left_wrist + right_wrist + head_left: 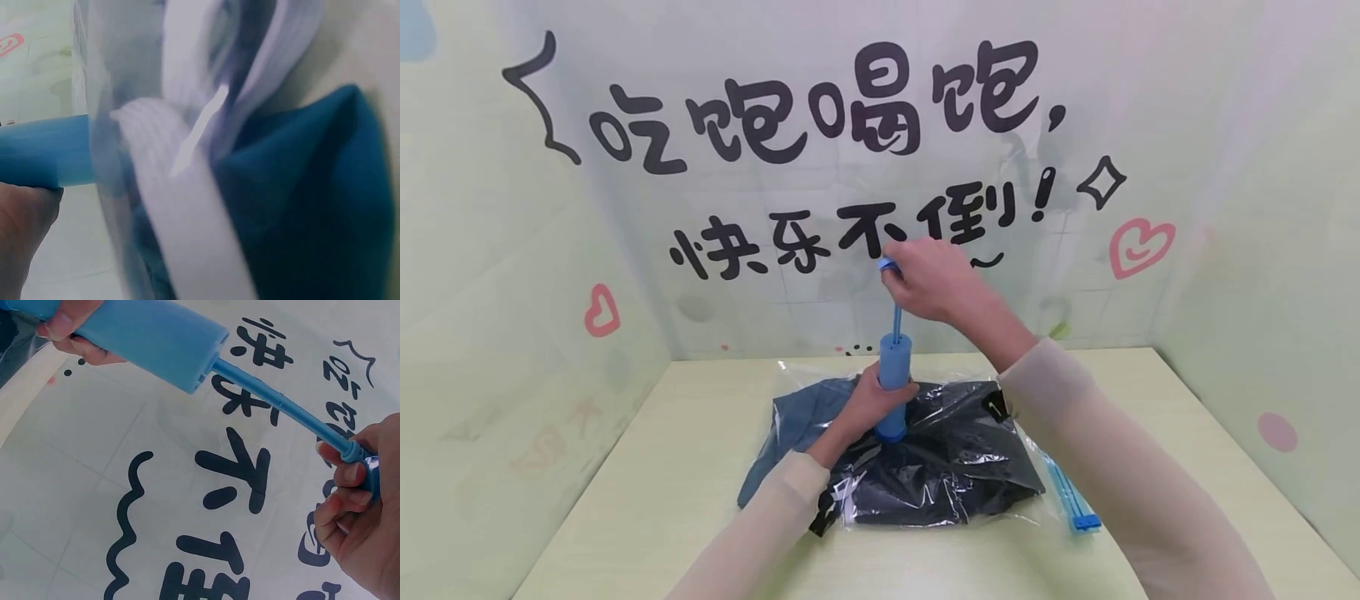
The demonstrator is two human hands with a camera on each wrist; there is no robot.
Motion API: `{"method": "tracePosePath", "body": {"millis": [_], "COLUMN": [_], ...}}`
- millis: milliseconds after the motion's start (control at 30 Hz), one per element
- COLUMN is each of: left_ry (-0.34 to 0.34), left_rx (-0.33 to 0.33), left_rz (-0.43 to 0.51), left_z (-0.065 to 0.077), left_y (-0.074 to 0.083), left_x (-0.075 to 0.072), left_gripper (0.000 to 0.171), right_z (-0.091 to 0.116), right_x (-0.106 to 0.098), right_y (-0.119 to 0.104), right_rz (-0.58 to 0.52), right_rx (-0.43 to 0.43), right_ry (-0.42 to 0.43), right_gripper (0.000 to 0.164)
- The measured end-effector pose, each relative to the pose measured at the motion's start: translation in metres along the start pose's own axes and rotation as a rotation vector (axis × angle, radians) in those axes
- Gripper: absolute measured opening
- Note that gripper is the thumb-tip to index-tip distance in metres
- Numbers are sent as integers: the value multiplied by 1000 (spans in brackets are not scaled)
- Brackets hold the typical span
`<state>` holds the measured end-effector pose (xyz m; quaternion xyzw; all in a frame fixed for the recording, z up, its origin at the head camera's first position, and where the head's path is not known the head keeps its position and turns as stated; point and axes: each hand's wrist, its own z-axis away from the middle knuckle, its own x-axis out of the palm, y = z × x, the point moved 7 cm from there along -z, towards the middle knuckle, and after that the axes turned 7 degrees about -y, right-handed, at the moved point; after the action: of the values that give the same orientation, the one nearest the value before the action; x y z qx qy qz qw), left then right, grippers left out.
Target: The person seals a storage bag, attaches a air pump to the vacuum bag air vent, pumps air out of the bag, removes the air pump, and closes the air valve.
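A blue hand pump (894,363) stands upright on a clear plastic vacuum bag (940,492) with dark and teal-blue clothing inside. My left hand (874,402) grips the pump's barrel low down, near the bag. The right hand (928,275) holds the handle at the top, its fingers curled round it in the right wrist view. Between handle and barrel the thin rod (281,403) is drawn well out. Close up in the left wrist view, the clear film lies over teal cloth (312,194) and a white strap (181,206).
On the pale wooden table (647,483), a light-blue plastic piece with a darker blue slider (1086,522) lies at the bag's right. A printed backdrop (820,317) with large black characters rises behind the table, and its sides close in left and right.
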<state>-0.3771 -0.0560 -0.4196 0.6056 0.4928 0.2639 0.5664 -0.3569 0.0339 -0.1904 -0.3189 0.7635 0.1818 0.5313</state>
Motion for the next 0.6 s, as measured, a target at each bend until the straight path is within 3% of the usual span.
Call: {"method": "tracePosePath", "body": {"millis": [200,467,600], "left_ry": [-17,-48,-68], "left_rx": [-7,-25,-44], "left_rz": [3,5,14], "left_z": [2,1,0], "left_y": [-1,-4,-4], "left_x": [1,0,-1], "left_gripper": [17,24,24], "right_z": [4,11,15], "right_x": [13,56,67], "right_y": [-4,-3,-3], "right_rz": [-16,-33,-30], "right_rx": [-58,-44,-62], "right_ry": [-13,-168,-161], "right_gripper": [38,38,40]}}
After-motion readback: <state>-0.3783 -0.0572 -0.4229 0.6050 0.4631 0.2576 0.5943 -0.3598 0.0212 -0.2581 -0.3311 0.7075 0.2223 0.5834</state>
